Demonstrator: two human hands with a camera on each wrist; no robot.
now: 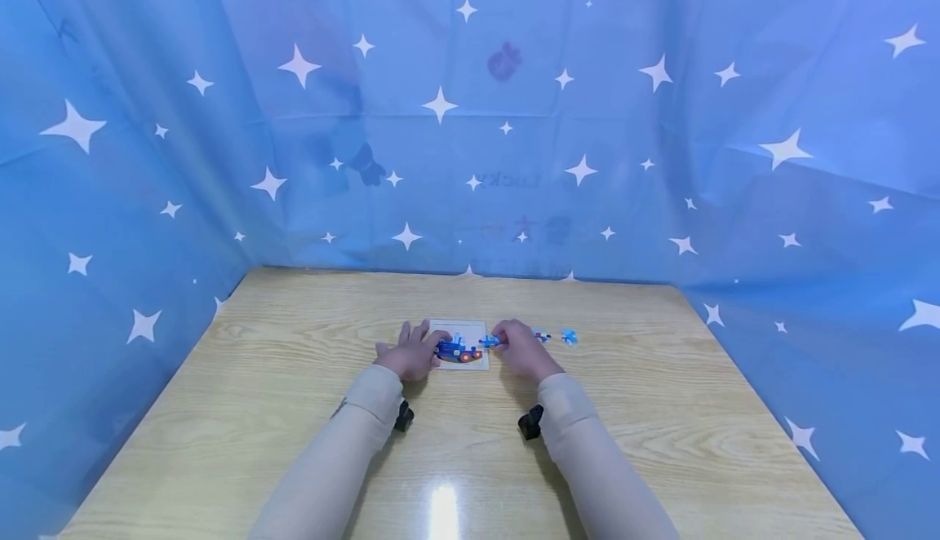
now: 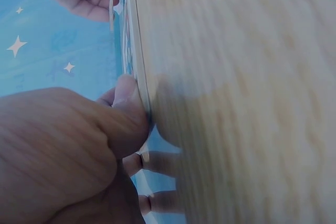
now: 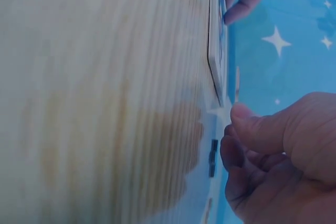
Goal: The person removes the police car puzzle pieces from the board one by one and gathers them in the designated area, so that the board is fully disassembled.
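A flat puzzle board (image 1: 458, 366) with a white border lies on the table, with a dark blue vehicle picture (image 1: 457, 351) partly put together on it. My left hand (image 1: 411, 354) rests at the board's left edge, fingers spread and one lying over the picture. In the left wrist view its thumb (image 2: 126, 103) touches the board's side. My right hand (image 1: 523, 351) pinches a blue puzzle piece (image 1: 488, 342) above the board's right edge. That piece appears edge-on in the right wrist view as a thin sliver (image 3: 237, 83), raised off the table. My fingers hide part of it.
Right of my right hand lie a multicoloured puzzle piece (image 1: 542, 336) and a light blue puzzle piece (image 1: 569, 336). The wooden table (image 1: 294, 409) ends at a blue star-patterned curtain (image 1: 441, 157) at the back and both sides. A bright reflection shows near the front.
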